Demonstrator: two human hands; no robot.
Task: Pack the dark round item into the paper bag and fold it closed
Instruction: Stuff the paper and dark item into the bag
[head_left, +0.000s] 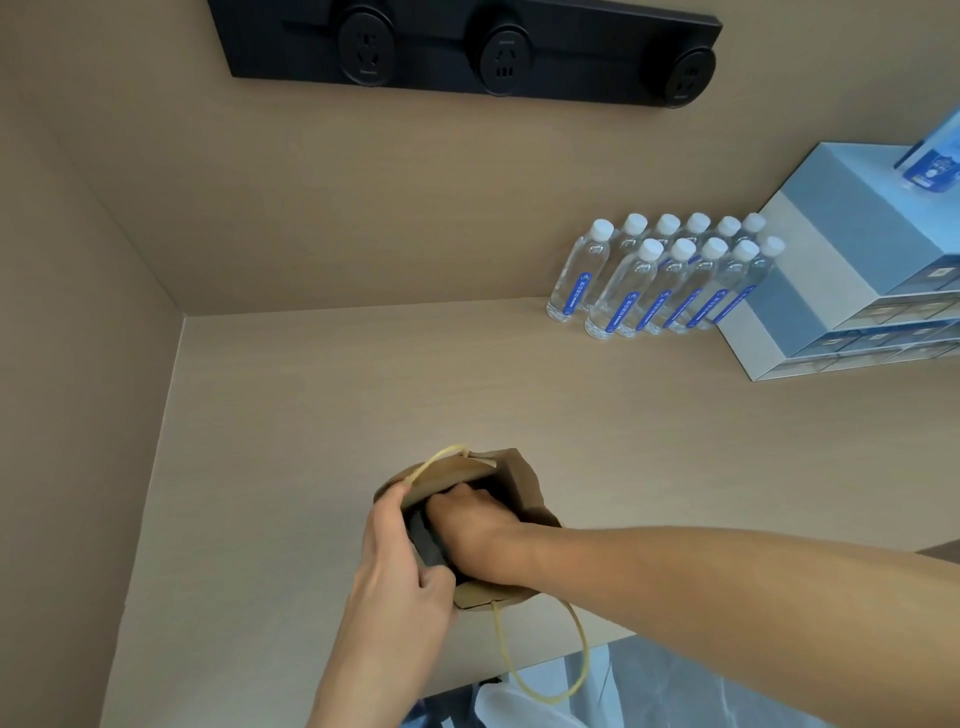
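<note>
A brown paper bag (519, 480) with pale cord handles stands near the front edge of the beige counter (571, 415), its mouth open upward. My left hand (400, 566) grips the bag's left rim and holds it apart. My right hand (467, 525) reaches down into the mouth, fingers wrapped on the dark round item (428, 545), which shows only as a black patch between the two hands. The rest of the item is hidden inside the bag.
Several water bottles (660, 280) with white caps stand at the back right beside a stepped blue and white box (841, 270). A black socket strip (467, 47) hangs on the rear wall. A side wall closes the counter's left edge.
</note>
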